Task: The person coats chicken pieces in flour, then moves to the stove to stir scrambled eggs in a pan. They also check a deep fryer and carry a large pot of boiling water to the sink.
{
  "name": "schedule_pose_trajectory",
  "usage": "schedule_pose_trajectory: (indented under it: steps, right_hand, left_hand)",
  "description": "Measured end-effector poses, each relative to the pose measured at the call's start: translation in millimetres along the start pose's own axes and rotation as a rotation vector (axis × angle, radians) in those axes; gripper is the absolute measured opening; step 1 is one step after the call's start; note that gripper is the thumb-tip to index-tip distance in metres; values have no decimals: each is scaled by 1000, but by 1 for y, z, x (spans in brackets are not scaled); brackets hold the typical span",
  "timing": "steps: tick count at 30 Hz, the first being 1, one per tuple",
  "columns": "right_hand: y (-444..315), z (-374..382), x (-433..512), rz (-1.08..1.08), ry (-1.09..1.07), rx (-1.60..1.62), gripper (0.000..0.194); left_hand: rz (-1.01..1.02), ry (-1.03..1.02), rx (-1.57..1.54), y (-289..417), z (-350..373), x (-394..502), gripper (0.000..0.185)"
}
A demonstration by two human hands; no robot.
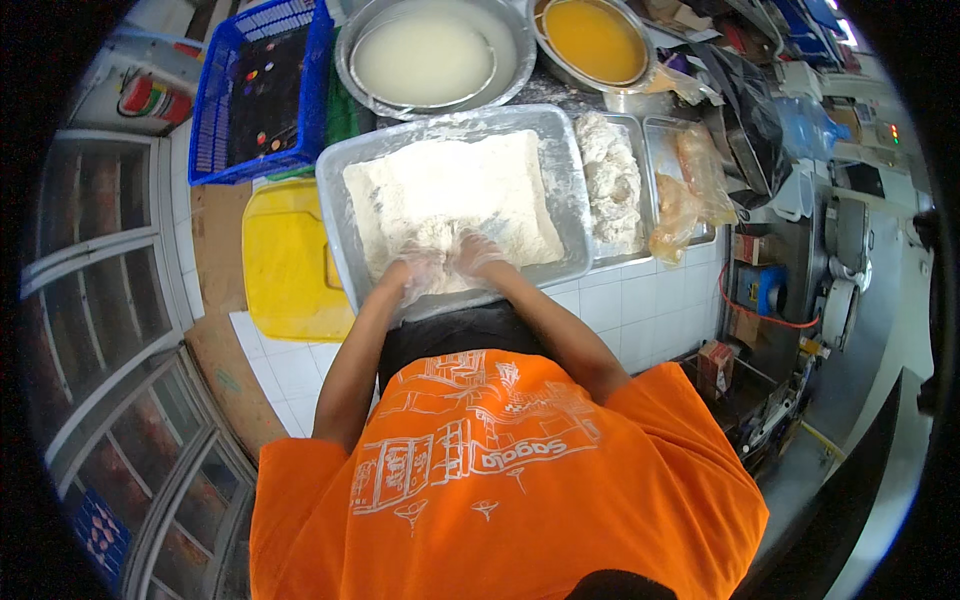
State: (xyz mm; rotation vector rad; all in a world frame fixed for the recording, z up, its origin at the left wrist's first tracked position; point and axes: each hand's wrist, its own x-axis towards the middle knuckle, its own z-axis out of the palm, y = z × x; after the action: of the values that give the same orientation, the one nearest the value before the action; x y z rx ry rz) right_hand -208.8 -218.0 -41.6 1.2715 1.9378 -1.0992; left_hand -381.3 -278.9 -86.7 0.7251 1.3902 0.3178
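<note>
A grey plastic tub [564,135] stands before me with a thick bed of white flour [457,176] in it. Both my hands wear clear, flour-dusted plastic gloves. My left hand [422,268] and my right hand [477,252] are side by side in the flour at the tub's near side. A clumpy, flour-covered mass [435,231] lies at their fingertips. Flour hides most of the fingers, so whether either hand grips anything is unclear. To the tub's right, a metal tray [628,251] bears several flour-coated pieces [609,180].
Behind the tub are a metal basin [349,56] of cloudy liquid and a bowl [536,26] of yellow liquid. A blue crate [311,97] and a yellow lid [285,262] sit left. Another metal tray [660,135] with plastic-bagged food [690,184] is at right, near a black bag [750,127].
</note>
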Motion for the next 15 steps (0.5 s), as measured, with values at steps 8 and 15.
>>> schedule_pose_trajectory:
  steps: [8, 15]
  right_hand:
    - [92, -15, 13, -6, 259, 104, 61]
    - [190, -138, -108, 82, 744, 240, 48]
  left_hand:
    - [210, 487, 461, 55, 2, -30, 64]
    - [309, 339, 336, 32, -30, -28, 53]
